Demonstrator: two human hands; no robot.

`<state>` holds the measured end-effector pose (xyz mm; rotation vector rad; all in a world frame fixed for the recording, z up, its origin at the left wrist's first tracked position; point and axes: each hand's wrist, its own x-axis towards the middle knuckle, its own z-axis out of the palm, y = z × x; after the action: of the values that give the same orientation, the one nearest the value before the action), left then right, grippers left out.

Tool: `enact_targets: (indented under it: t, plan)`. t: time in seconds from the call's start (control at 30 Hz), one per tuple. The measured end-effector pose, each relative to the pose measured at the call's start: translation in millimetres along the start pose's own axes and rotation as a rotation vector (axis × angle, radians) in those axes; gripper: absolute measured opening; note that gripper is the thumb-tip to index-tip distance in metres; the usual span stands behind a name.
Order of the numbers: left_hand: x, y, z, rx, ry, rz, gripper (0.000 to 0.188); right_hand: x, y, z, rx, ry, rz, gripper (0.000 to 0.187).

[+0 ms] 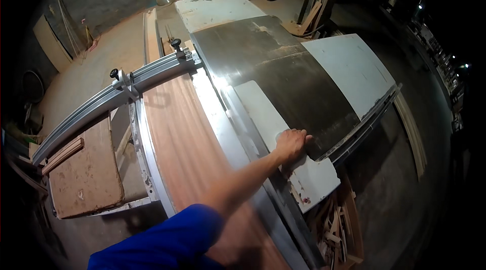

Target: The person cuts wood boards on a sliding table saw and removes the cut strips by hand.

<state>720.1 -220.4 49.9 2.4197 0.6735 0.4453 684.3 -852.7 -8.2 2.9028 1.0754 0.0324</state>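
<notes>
My left hand (292, 144), at the end of a blue sleeve, reaches across to the right with its back up. Its fingers are curled over a long white panel (255, 103) beside the dark metal saw table (314, 87); what lies under them is hidden. Beneath my forearm, a long reddish-brown wooden board (177, 118) lies on the silver sliding carriage (215, 113) of the table saw. The board's far end is by a metal crosscut fence (96, 100) with black knobs. My right hand is out of view.
White extension tables (349, 70) flank the dark top at right and far end. A wooden bin of offcuts (349, 219) stands at lower right. A brown panel (86, 174) carrying a short wood strip rests on the left frame. Long boards (412, 138) lie at right.
</notes>
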Motion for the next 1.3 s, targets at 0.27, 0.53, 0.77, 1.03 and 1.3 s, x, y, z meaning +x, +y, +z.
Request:
enact_targets:
  t: [0.27,0.53,0.77,1.03,1.3]
  plan:
    - [3.3,0.0,4.9,0.017,0.066,-0.012,0.045,-45.1,35.2,17.2,-0.068,0.124,-0.124,0.028]
    - [-1.9,0.2,-6.2,0.057,0.075,-0.027,0.042,12.5,-55.3,-88.0,-0.015,-0.33,0.051,0.03]
    - [6.2,-4.1,1.3,0.078,0.045,-0.029,0.042,24.9,-70.1,-88.0,0.062,-0.232,0.021,0.019]
    - [8.3,1.2,-0.8,0.032,0.07,-0.023,0.037,31.4,-82.8,-100.3,0.115,0.05,-0.147,0.022]
    - [3.0,21.8,-1.7,0.131,0.085,-0.036,0.026,24.6,-73.1,-83.4,0.213,-0.106,0.0,0.024]
